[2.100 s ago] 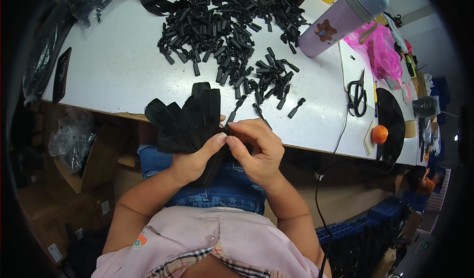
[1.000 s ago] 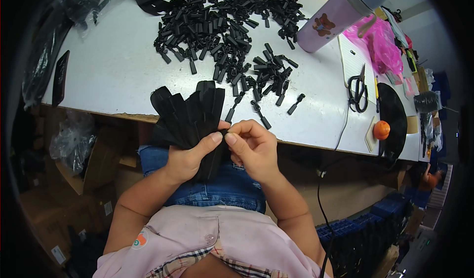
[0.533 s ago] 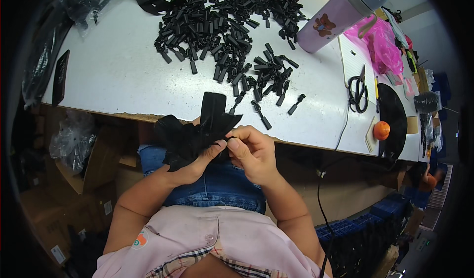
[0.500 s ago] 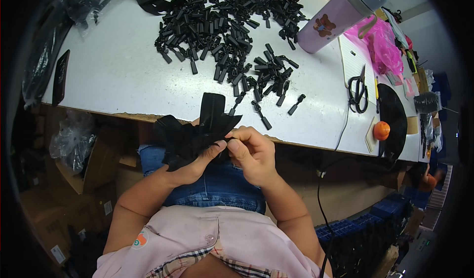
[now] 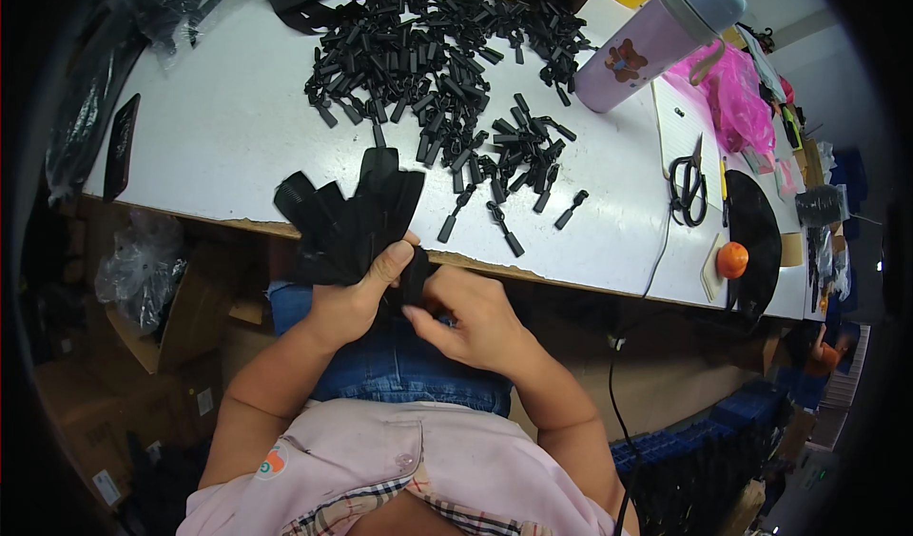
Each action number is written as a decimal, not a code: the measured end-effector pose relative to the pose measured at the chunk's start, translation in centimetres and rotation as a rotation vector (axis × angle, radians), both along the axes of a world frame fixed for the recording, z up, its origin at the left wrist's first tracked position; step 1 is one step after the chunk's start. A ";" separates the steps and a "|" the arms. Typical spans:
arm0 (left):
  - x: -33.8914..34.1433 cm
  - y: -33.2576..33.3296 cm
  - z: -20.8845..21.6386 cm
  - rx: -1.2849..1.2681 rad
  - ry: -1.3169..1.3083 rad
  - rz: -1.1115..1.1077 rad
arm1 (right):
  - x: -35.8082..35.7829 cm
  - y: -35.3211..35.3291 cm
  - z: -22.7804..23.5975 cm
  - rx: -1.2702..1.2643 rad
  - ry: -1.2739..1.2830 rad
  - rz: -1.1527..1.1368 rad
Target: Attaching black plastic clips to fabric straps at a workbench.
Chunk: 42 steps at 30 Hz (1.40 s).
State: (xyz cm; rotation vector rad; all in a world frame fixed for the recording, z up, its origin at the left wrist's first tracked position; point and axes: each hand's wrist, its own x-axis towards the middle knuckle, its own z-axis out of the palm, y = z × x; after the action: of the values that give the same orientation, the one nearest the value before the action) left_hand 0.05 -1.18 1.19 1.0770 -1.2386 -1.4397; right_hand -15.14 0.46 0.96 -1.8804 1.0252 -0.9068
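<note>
My left hand is closed round a bundle of black fabric strips, the thumb lying across them. Their ends fan out upward over the table's front edge. Just to the right, my right hand pinches the lower part of a black strip at the bundle's right side; its fingertips are partly hidden. Beyond the hands lies a big heap of black zipper pulls with small metal-looking sliders. Several stray ones lie nearer me, among them a single zipper pull close to the front edge.
A lilac bottle stands at the back right. Scissors, a notepad and an orange round object lie on the right. A dark phone-like slab rests on the left. The white table's front edge is chipped.
The bundle has tilted and shifted left, its strips spread wider. My right hand has moved down and slightly left, its fingers more bent around the strip. The loose pulls stay put.
</note>
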 end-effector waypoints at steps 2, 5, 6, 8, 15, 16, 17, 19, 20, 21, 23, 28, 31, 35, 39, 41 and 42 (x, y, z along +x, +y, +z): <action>0.2 0.1 -0.2 0.049 0.024 -0.050 | 0.5 0.1 1.3 -0.236 -0.032 -0.258; -0.1 0.7 -0.2 0.073 0.018 -0.094 | 0.9 -0.8 2.2 -0.613 0.061 -0.301; 0.0 0.8 -0.7 0.004 0.019 -0.104 | 1.1 -1.2 1.9 -0.731 0.109 -0.311; -0.1 0.9 -0.7 0.133 0.162 -0.169 | 0.5 -1.2 1.2 -0.710 0.052 -0.284; 1.0 0.7 -1.0 0.033 0.265 -0.262 | -0.2 0.9 1.2 0.287 -0.568 -0.123; 0.8 0.8 -0.8 0.051 0.238 -0.223 | -0.2 0.9 1.0 0.287 -0.561 -0.134; 0.5 0.8 -0.6 0.068 0.211 -0.184 | -0.1 0.9 0.9 0.286 -0.554 -0.145; 0.1 1.1 -0.4 -0.007 0.085 -0.144 | 0.0 0.9 0.6 0.319 -0.592 -0.157; 0.0 1.2 -0.3 -0.081 -0.041 -0.103 | 0.0 0.9 0.5 0.351 -0.629 -0.170; 0.1 1.0 0.1 -0.308 -0.243 -0.090 | -0.1 0.8 0.2 0.351 -0.628 -0.171; 0.2 0.6 -1.0 -0.685 -0.131 -0.112 | -0.2 0.6 -0.2 0.844 -0.982 -0.075; -0.2 1.1 -1.2 0.087 0.296 -0.126 | -0.4 -1.4 1.1 -0.112 -0.020 -0.368; -0.5 0.9 -0.3 0.396 0.523 -0.061 | -1.5 -3.9 0.5 -0.404 0.591 -0.507; -0.5 0.7 -0.2 0.385 0.430 -0.072 | -2.0 -3.8 1.0 -0.309 0.748 -0.458; -0.6 1.0 -0.5 0.258 0.266 -0.031 | -2.8 -3.7 1.3 -0.270 0.715 -0.467; -0.8 1.0 -0.7 0.198 0.257 -0.009 | -3.1 -3.9 1.3 -0.285 0.666 -0.481; -0.8 1.0 -0.6 0.212 0.271 -0.023 | -3.3 -4.0 1.2 -0.282 0.690 -0.447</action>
State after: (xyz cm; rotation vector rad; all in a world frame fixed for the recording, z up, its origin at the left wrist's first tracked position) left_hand -0.74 -0.21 0.58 0.9691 -0.9246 -1.7003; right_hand -18.42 -3.56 2.19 -2.3179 1.8674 -0.6650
